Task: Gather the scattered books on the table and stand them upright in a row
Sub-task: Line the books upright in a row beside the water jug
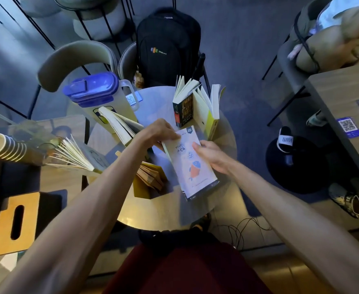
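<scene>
Head view: both hands grip the white fish-cover book (192,164) above the round counter's (153,213) centre, left hand (155,132) fingers clamped at its top corner, right hand (211,154) fingers clamped on its right edge. Two books (197,107) stand upright at the far edge. Blue-lidded pitcher (102,96), far-left edge; contents unclear.
</scene>
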